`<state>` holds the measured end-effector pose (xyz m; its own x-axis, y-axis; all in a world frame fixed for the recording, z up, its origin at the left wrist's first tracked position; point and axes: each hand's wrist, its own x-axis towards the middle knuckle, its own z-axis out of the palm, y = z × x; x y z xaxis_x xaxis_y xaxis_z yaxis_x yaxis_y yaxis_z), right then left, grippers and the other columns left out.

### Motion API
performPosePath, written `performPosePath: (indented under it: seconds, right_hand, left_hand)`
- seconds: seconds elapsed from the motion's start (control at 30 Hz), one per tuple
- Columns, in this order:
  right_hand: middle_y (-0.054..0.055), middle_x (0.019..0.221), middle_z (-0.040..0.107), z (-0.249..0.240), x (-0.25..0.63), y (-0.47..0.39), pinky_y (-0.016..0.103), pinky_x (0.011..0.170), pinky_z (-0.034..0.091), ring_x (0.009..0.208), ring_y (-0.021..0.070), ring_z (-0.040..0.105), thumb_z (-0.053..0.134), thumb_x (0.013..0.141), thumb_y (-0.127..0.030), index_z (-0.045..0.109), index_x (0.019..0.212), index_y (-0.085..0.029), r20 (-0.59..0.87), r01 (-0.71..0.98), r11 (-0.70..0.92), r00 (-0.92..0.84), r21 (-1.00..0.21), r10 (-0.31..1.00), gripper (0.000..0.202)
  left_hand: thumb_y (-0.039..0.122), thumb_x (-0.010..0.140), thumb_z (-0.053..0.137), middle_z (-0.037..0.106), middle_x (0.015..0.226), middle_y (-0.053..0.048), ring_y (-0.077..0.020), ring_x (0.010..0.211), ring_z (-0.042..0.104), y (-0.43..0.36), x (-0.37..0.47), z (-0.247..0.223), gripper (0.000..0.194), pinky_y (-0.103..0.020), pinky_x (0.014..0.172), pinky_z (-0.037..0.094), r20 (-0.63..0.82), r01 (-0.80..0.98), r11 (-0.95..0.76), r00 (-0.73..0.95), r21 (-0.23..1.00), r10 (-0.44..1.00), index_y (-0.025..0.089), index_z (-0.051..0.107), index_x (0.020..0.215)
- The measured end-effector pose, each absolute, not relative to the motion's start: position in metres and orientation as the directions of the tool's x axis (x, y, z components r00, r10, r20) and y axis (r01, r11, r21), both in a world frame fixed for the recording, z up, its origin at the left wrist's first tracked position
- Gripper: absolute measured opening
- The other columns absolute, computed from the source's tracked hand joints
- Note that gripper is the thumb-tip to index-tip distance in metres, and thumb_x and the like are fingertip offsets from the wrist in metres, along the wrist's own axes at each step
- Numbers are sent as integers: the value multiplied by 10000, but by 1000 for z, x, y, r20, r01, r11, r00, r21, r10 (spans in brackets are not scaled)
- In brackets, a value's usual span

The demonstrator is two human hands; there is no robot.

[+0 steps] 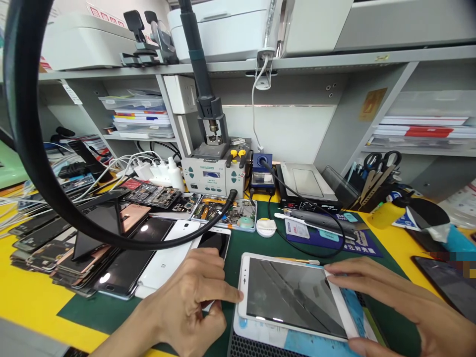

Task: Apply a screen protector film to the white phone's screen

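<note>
A white tablet (295,297) with a dark, reflective screen lies slightly tilted on a blue-and-white pad in front of me. Long diagonal streaks cross its screen. My left hand (197,297) is at the tablet's left edge. Its index fingertip touches the white frame there, while the other fingers are curled in and no object shows in them. My right hand (401,302) spans the tablet's right end, fingers on the upper corner and thumb at the lower corner. Under the tablet, the blue-and-white pad (260,334) rests on a black perforated surface (241,347).
Stacked phones and screens (122,258) lie at left, near a parts tray (247,223). A black hose (156,244) loops across the view from the hot-air station (213,176). A small round white container (266,228), a toothbrush (293,218) and a scissors holder (366,191) stand or lie beyond the tablet.
</note>
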<state>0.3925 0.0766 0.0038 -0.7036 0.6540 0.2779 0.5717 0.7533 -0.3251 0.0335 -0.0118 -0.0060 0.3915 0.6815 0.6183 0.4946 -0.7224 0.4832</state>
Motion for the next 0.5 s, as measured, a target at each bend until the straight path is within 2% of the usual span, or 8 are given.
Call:
performPosePath:
  seconds: [0.1, 0.2, 0.5]
  right_hand:
    - [29, 1435, 633, -4, 398, 78, 451, 1025, 581, 1241, 382, 656, 822, 729, -472, 658, 1339, -420, 259, 574, 775, -732, -264, 630, 633]
    - [27, 1433, 634, -9, 399, 79, 474, 1011, 594, 1227, 395, 662, 826, 714, -468, 661, 1337, -435, 269, 572, 771, -725, -279, 635, 645]
    - [55, 1466, 609, -12, 403, 79, 455, 1054, 559, 1261, 379, 642, 824, 741, -468, 686, 1339, -376, 227, 596, 755, -723, -274, 653, 621]
  left_hand:
    - [101, 594, 496, 246, 557, 66, -129, 503, 167, -12, 33, -7, 377, -338, 552, 135, 611, 499, -717, 392, 486, 688, 209, 726, 873]
    - [97, 586, 493, 247, 559, 66, -130, 505, 183, -13, 32, -8, 391, -336, 551, 140, 612, 497, -722, 399, 482, 683, 203, 734, 875]
    - [97, 601, 478, 252, 560, 66, -131, 515, 208, -14, 33, -8, 374, -333, 549, 139, 617, 511, -722, 396, 467, 680, 192, 736, 854]
